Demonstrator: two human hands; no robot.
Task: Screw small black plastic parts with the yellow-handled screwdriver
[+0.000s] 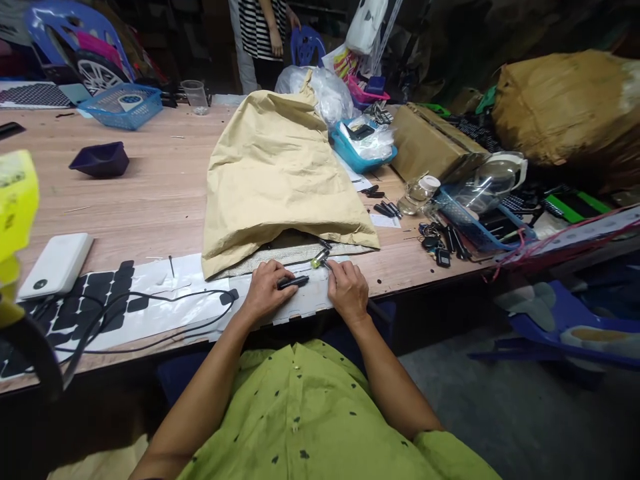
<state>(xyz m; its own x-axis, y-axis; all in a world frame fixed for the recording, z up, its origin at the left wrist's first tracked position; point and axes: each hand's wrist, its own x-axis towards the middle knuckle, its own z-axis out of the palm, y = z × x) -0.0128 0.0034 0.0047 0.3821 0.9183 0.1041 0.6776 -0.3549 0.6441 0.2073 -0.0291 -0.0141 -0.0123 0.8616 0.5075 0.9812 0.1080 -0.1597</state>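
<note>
My left hand (266, 288) rests at the table's front edge, its fingers closed on a short black rod-shaped piece (294, 282) that points right. To its right, my right hand (349, 290) is pinched around the near end of a small tool-like piece with a shiny, yellow-green head (319, 259); its exact kind is too small to make out. Both hands are over a white sheet (313, 300) on the table. Just beyond them lies the open mouth of a large beige cloth bag (280, 180), with a small dark piece (325, 245) at its lip.
At the left are a white power bank (56, 265), a looping black cable (165, 297) and black stickers (103, 287). Several black key-like parts (443, 243) and a blue basket (485, 220) lie to the right. A person (260, 33) stands across the table.
</note>
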